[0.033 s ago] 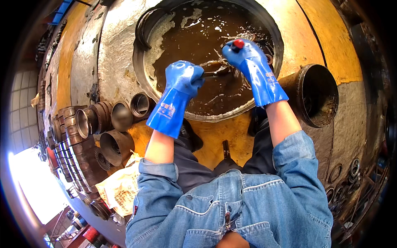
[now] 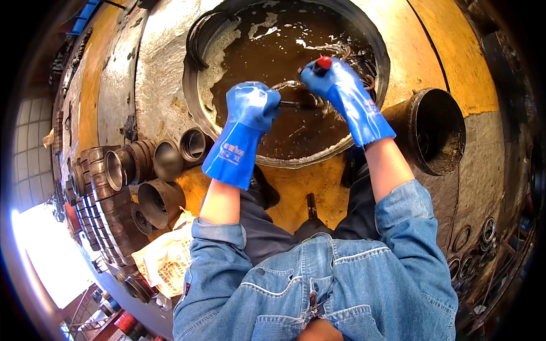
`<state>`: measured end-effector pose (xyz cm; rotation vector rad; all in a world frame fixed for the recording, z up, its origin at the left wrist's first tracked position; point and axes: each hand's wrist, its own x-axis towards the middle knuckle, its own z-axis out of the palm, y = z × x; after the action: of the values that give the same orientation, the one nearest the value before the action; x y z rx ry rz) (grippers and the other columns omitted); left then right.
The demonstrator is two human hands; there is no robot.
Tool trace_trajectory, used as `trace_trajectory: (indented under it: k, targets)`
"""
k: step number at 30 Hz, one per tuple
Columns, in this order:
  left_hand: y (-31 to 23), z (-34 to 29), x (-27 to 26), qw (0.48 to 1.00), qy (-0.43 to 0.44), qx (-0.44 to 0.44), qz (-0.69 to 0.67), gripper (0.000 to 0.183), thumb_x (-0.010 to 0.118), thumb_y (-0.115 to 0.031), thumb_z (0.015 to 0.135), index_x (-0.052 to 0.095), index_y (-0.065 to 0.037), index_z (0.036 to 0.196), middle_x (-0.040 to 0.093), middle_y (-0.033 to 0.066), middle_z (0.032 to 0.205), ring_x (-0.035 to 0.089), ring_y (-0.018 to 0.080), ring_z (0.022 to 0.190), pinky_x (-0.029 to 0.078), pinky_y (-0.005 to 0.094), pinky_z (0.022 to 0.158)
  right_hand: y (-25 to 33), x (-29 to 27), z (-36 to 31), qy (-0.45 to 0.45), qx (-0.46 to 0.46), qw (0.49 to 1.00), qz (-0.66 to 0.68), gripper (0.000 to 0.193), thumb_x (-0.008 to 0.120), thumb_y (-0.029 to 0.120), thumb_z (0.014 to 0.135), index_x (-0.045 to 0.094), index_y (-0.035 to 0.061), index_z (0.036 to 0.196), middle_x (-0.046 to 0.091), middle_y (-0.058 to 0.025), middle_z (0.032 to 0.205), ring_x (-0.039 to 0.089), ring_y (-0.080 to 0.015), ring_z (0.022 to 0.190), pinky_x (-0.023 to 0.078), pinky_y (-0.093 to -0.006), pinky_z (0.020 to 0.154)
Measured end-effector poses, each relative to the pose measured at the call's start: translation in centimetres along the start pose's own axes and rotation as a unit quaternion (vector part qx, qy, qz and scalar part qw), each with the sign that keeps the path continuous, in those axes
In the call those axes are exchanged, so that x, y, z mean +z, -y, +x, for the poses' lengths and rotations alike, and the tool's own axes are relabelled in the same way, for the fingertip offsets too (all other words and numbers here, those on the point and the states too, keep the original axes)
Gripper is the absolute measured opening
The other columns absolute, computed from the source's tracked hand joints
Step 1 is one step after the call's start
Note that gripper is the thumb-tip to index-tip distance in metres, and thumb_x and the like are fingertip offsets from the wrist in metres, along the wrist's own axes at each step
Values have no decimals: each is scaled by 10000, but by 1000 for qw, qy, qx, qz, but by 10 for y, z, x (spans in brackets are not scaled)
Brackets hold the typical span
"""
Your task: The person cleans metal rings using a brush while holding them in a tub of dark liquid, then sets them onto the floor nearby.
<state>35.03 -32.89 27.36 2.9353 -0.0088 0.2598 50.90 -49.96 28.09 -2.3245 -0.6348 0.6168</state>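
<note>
Both my hands wear long blue rubber gloves and are over a large round tub (image 2: 191, 94) of murky brown liquid (image 2: 256, 51). My left hand (image 2: 252, 105) is a fist around a dark, thin part (image 2: 296, 105) that juts out to the right; its full shape is hidden. Higher and to the right, my right hand (image 2: 330, 79) wraps round a tool handle (image 2: 324, 63), black with a red end. The tool's working end cannot be made out. Between the fists a shiny curved edge (image 2: 289, 85) shows above the liquid.
Dark metal rings (image 2: 368, 79) sit at the tub's right side, and another ring (image 2: 199, 40) leans on its left rim. A large open metal cylinder (image 2: 438, 132) lies to the right. Several metal sleeves (image 2: 168, 160) and a paper sack (image 2: 165, 256) are at the left.
My right hand has shifted slightly left and a little lower with the red-ended handle. My left hand has barely moved. The splashes near the hands look different.
</note>
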Motion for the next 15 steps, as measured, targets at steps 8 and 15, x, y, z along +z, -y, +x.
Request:
trace_trajectory:
  k: [8, 15]
  targets:
    - [2, -17, 20, 942, -114, -295, -111, 669, 864, -114, 753, 623, -7, 1368, 696, 187, 1267, 696, 316, 1140, 572, 388, 983, 18, 18, -15, 197, 42, 978, 60, 432, 693, 435, 828, 785, 59, 1019, 773, -179, 951, 755, -319, 922, 581, -404, 861]
    - [35, -60, 38, 298, -219, -471, -801, 524, 673, -218, 968, 532, -185, 1471, 619, 100, 1438, 550, 318, 1380, 513, 568, 1074, 39, 34, -31, 237, -7, 971, -35, 445, 684, 410, 853, 772, 118, 1177, 766, -156, 1158, 751, -343, 1047, 590, -413, 919]
